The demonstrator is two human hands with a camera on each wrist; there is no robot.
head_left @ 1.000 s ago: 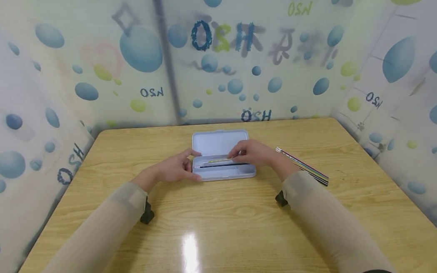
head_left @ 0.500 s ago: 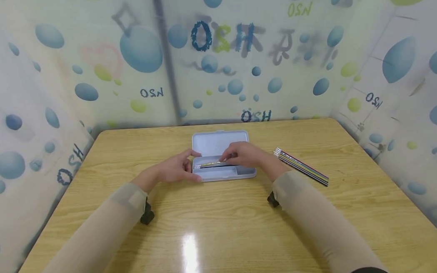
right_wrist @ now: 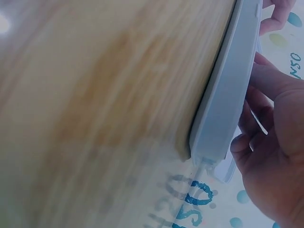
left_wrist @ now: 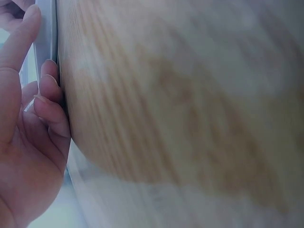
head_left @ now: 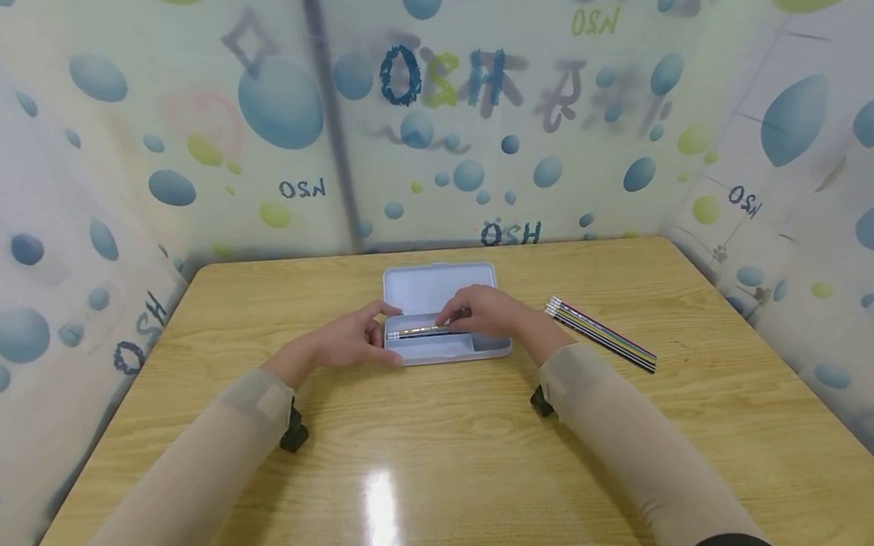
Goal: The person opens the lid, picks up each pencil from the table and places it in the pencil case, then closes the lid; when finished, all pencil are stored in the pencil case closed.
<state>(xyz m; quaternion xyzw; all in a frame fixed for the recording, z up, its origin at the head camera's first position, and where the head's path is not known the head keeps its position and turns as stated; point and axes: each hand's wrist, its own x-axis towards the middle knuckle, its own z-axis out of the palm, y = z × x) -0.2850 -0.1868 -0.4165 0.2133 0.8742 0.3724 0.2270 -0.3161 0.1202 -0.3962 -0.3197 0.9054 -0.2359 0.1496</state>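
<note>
A pale blue-white pencil case [head_left: 430, 350] lies on the table with its lid [head_left: 430, 286] raised at the back. My left hand [head_left: 343, 339] holds the case's left end, thumb at the front corner and forefinger at the back; in the left wrist view its other fingers are curled against the side. Over the long compartment, my right hand [head_left: 484, 310] pinches a yellowish patterned pencil [head_left: 420, 331], its white end toward the left. Beside it in that compartment lies a dark pencil. The right fingertips are partly hidden, behind the case wall [right_wrist: 228, 80] in the right wrist view.
To the right of the case, several striped coloured pencils [head_left: 602, 334] lie in a slanted bundle on the wooden table [head_left: 448, 448]. Part of the bundle's near side is close to the right forearm. A patterned wall hanging [head_left: 432, 190] encloses the table's back and sides.
My right hand has moved left and down with the yellowish pencil, which now lies lower in the compartment beside the dark one. The left hand has stayed at the case's end.
</note>
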